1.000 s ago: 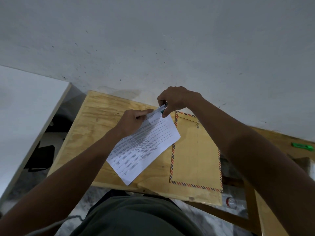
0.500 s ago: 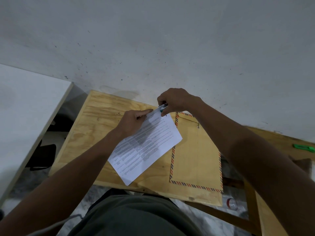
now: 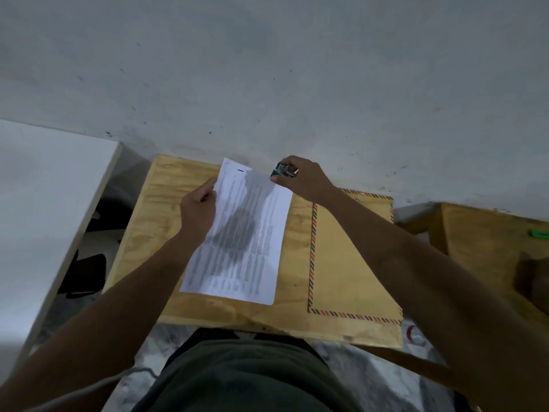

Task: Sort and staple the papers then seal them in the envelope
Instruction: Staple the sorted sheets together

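The printed white papers (image 3: 243,233) lie on the plywood table (image 3: 157,209), turned nearly straight, with a dark staple mark near their top left corner. My left hand (image 3: 197,208) grips their left edge near the top. My right hand (image 3: 300,181) holds a small green and metal stapler (image 3: 282,171) just off the papers' top right corner. A brown envelope (image 3: 353,263) with a striped red and blue border lies flat to the right, partly under my right forearm.
A grey wall stands right behind the table. A white tabletop (image 3: 44,197) sits to the left across a gap with dark objects below. Another wooden surface (image 3: 490,233) at the right carries a small green object (image 3: 539,233).
The papers have turned from a slant to nearly upright. My right hand with the stapler has come off their top corner and moved right. My left hand shifted to the left edge.
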